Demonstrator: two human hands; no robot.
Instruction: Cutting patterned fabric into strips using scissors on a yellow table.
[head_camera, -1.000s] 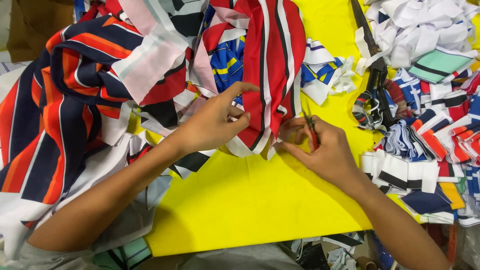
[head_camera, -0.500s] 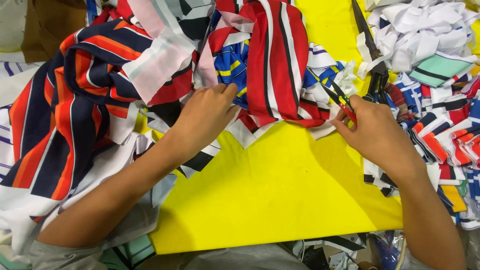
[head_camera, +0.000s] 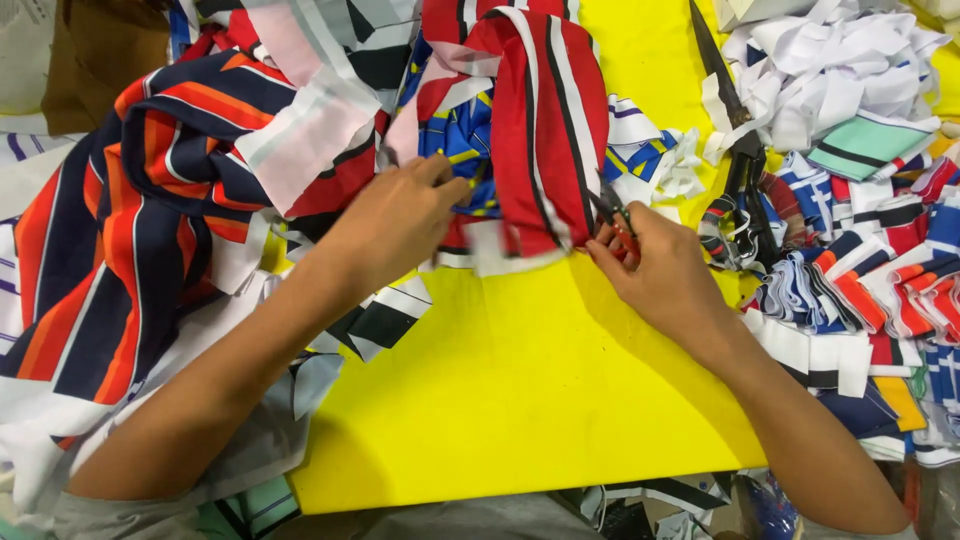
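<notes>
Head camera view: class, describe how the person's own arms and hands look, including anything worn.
Both forearms are bare up to the bottom edge of the view. The left hand and right hand wear no gloves; no rings, watch or bracelets show. Grey fabric, perhaps a shirt, shows at the bottom edge.
</notes>
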